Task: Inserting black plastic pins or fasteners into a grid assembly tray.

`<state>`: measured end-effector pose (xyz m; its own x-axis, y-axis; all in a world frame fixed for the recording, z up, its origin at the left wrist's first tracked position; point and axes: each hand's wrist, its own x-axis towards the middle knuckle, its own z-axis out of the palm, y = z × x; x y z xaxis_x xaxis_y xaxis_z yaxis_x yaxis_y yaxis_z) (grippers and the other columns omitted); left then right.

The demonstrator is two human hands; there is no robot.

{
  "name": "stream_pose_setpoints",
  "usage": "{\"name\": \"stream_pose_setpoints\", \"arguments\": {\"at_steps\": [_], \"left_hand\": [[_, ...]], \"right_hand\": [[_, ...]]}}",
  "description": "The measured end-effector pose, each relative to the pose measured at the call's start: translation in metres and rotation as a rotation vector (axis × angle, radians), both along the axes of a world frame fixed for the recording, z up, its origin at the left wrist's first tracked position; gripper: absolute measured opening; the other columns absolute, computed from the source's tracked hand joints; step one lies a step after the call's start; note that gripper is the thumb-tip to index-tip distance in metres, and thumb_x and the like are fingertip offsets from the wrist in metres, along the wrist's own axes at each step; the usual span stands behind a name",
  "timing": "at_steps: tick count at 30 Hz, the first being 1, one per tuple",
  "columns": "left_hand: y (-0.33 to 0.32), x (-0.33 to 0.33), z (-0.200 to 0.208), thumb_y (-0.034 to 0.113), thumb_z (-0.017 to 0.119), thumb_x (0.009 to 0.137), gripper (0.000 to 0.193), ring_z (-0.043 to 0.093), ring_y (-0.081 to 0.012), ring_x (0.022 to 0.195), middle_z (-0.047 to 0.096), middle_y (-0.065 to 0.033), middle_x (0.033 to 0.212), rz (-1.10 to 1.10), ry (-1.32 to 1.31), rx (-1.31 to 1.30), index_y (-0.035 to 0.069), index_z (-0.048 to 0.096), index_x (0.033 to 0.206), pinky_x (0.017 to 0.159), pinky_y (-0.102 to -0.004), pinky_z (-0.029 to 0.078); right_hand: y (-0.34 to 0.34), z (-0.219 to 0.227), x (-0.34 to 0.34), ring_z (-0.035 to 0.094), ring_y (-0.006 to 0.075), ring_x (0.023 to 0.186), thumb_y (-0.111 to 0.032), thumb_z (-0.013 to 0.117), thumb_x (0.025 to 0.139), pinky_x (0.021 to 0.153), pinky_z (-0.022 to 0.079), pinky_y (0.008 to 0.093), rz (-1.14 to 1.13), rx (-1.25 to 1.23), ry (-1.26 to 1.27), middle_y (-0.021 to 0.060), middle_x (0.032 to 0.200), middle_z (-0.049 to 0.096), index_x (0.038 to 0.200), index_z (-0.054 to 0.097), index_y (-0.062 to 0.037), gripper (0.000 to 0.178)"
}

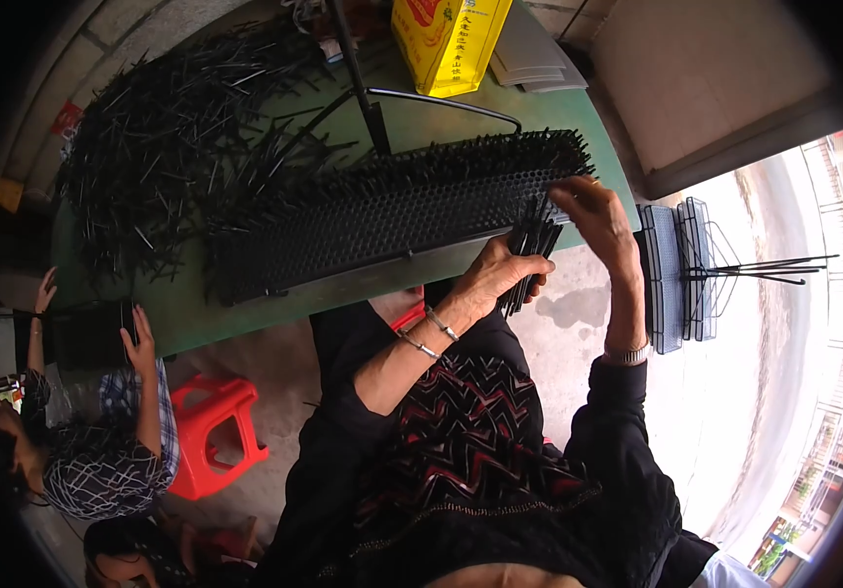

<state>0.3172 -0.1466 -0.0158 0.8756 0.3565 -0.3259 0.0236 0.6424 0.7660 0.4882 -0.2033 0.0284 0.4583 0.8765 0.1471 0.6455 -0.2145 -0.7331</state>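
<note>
I see the left hand (pixel 500 269) wrapped around a slanted bundle of thin black rods (pixel 533 245) at the front edge of a long black perforated panel (pixel 363 230). The grip seems meant to hold the rods together, their upper ends near the right hand (pixel 593 211). That hand hovers over the panel's right end, its fingers curled inward; I cannot tell whether they pinch a rod. The panel lies lengthwise on a green table (pixel 181 312), front edge toward the person, probably so both hands reach it easily. Short black rods (pixel 500 152) bristle along its far side. Behind its left end spreads a heap of loose black rods (pixel 162 137), presumably placed there as a handy supply. 1 yellow printed bag (pixel 456 49) stands at the back.
</note>
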Motion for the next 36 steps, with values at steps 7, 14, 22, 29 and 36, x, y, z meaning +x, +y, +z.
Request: {"name": "stream_pose_setpoints", "arguments": {"at_steps": [7,14,22,29,36], "left_hand": [[0.001,0.003,-0.015,0.013,0.071,0.077,0.016,0.058,-0.0125,0.055,0.061,-0.0037,0.068,-0.065,0.017,0.029,0.004,0.062,0.087,0.051,-0.0261,0.049],[0.001,0.002,-0.022,0.013,0.071,0.078,0.017,0.066,-0.0193,0.066,0.066,-0.0098,0.076,0.056,0.048,-0.248,0.002,0.066,0.089,0.058,-0.0340,0.057],[0.002,0.000,-0.006,0.017,0.069,0.082,0.025,0.068,-0.0260,0.087,0.067,-0.0130,0.090,0.001,-0.034,-0.474,0.002,0.063,0.101,0.075,-0.0482,0.060],[0.003,0.003,-0.004,0.020,0.067,0.084,0.027,0.065,-0.0197,0.078,0.068,-0.0105,0.089,0.044,-0.029,-0.407,0.004,0.063,0.106,0.068,-0.0420,0.059],[0.002,-0.004,-0.006,0.025,0.066,0.085,0.028,0.066,-0.0198,0.076,0.069,-0.0113,0.090,0.081,-0.005,-0.367,0.003,0.064,0.104,0.063,-0.0340,0.056]], "right_hand": [[-0.011,0.011,0.001,0.053,0.0100,0.066,-0.020,0.060,0.092,0.062,0.042,0.0251,-0.052,0.012,0.325,0.0042,0.074,0.058,0.094,0.063,0.0044,0.024],[0.009,-0.001,0.006,0.064,0.0121,0.060,-0.015,0.059,0.093,0.056,0.048,0.0251,-0.437,0.379,-0.033,0.0074,0.076,0.066,0.096,0.061,0.0000,0.016],[0.022,-0.036,0.021,0.064,0.0169,0.060,-0.015,0.060,0.091,0.057,0.048,0.0299,-0.430,0.265,-0.152,0.0086,0.074,0.066,0.093,0.064,-0.0048,0.011],[0.035,-0.031,0.012,0.064,0.0290,0.076,-0.028,0.061,0.091,0.063,0.049,0.0401,-0.420,0.048,-0.590,0.0078,0.094,0.060,0.101,0.070,-0.0190,0.017],[0.017,-0.010,-0.015,0.063,0.0217,0.075,-0.015,0.063,0.091,0.069,0.049,0.0310,-0.207,0.124,0.074,0.0163,0.084,0.066,0.101,0.068,-0.0003,0.018]]}}
